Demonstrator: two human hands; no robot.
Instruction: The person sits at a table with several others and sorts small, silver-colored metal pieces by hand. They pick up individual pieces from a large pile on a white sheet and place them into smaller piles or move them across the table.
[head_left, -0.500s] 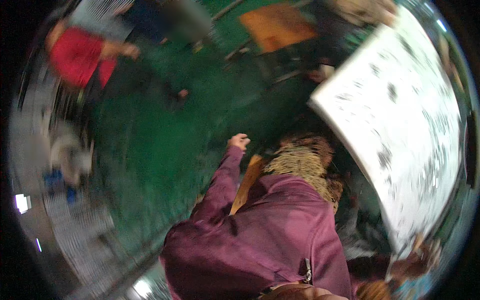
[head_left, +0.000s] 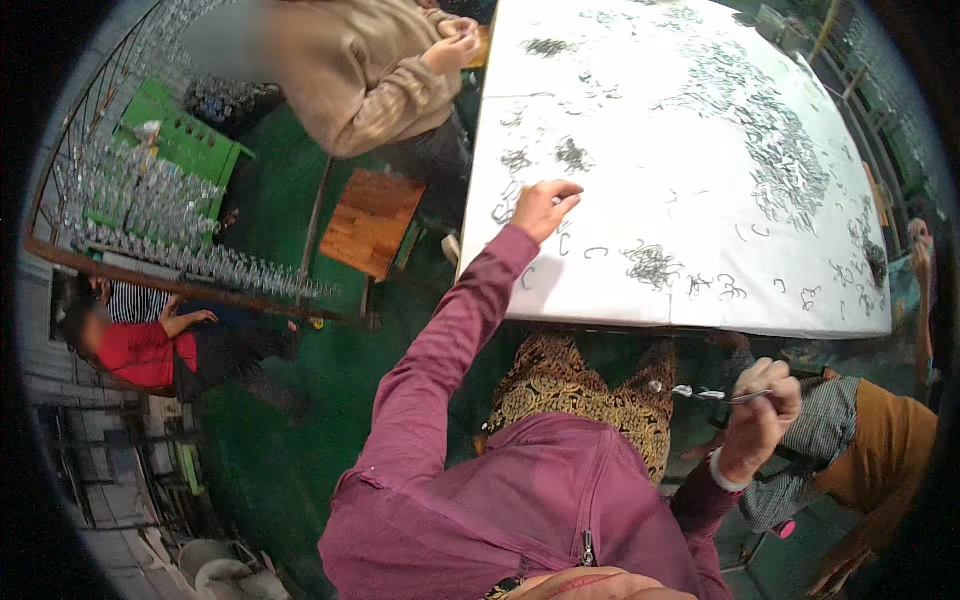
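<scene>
My left hand (head_left: 545, 208) is above the near left part of a white table (head_left: 610, 130), its arm stretched forward. Its fingers are slightly bent, with a gap between thumb and forefinger; I make out nothing held. Close by lie a few dark hook-shaped pieces (head_left: 595, 252) and a small dark pile (head_left: 572, 155). Off the table's near edge, my right hand (head_left: 768, 395) is closed in a pinch on a thin metal strand (head_left: 700, 393), whose shiny small parts stick out to the left. What exactly the strand is stays unclear.
Many more dark curved pieces (head_left: 775, 150) spread over the table, with another pile (head_left: 650, 262) near its front edge. A person in a brown top (head_left: 350, 75) works at the left side, beside a wooden stool (head_left: 372, 222). Another person's brown garment (head_left: 895, 435) is at the right.
My view has swung so the table now lies in front. My left hand has gone from beside my body to over the table; my right hand now shows clearly with the strand.
</scene>
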